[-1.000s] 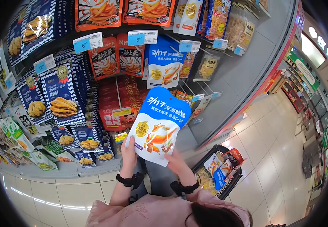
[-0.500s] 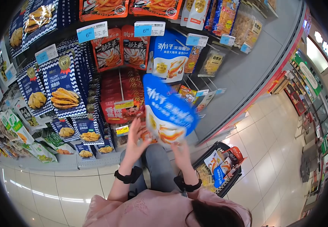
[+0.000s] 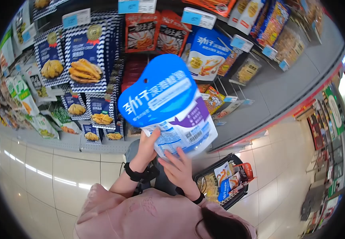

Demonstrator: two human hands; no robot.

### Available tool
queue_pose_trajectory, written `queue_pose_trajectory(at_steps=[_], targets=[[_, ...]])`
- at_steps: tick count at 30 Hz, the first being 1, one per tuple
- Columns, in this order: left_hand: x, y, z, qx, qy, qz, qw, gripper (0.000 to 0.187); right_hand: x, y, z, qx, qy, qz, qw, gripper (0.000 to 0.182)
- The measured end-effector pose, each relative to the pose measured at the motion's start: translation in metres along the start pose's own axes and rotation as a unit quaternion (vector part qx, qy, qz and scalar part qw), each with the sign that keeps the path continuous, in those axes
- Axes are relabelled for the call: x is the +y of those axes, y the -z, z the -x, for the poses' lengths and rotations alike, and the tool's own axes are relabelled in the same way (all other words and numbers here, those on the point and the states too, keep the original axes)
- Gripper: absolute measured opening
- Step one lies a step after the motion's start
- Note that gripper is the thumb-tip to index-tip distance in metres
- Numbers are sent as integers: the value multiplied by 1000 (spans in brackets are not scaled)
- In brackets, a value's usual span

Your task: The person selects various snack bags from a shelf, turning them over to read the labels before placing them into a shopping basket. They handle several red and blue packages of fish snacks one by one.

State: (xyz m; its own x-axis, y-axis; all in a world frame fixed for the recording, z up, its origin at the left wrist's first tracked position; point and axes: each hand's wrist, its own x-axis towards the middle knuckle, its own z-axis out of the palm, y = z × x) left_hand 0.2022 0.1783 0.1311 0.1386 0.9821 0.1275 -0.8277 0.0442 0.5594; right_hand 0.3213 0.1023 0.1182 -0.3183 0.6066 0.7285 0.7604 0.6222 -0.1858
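A blue and white snack pouch [image 3: 172, 103] is held up in front of the shelf, its printed back with the barcode facing me. My left hand [image 3: 145, 147] grips its lower left edge, thumb over the near side. Against the pouch's bottom part, my right hand [image 3: 177, 169] lies with fingers stretched out and apart, touching it. A similar blue and white pouch [image 3: 206, 55] hangs on the rack behind.
Navy fish-crisp bags [image 3: 85, 59] hang at the left, red packets [image 3: 141, 34] at the centre. A black shopping basket [image 3: 236, 197] with several packs stands on the tiled floor at my right. The grey shelf edge [image 3: 256, 115] runs to the right.
The pouch has turned from its front to its back. My left hand, apart from it before, now grips its edge. My right hand has shifted left and its fingers have spread.
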Motion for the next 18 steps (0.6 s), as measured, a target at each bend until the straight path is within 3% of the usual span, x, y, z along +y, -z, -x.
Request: queue_pose_trajectory(at_steps=[5, 7, 11, 13, 15, 18], targets=[[16, -2, -4, 51, 5, -43, 998, 21, 1, -2, 12, 0, -15, -37, 999, 34], [15, 0, -4, 53, -14, -112, 992, 22, -2, 0, 12, 73, -26, -22, 997, 34], [22, -6, 0, 36, -2, -156, 987, 25, 5, 2, 18, 126, -74, 44, 988, 31], [25, -7, 2, 37, 24, -152, 987, 30, 9, 6, 17, 119, -88, 51, 988, 32], [33, -15, 3, 55, 84, -48, 994, 30, 13, 7, 15, 163, -118, 45, 979, 34], [32, -12, 4, 41, 96, -59, 993, 37, 14, 10, 16, 147, -113, 52, 981, 36]])
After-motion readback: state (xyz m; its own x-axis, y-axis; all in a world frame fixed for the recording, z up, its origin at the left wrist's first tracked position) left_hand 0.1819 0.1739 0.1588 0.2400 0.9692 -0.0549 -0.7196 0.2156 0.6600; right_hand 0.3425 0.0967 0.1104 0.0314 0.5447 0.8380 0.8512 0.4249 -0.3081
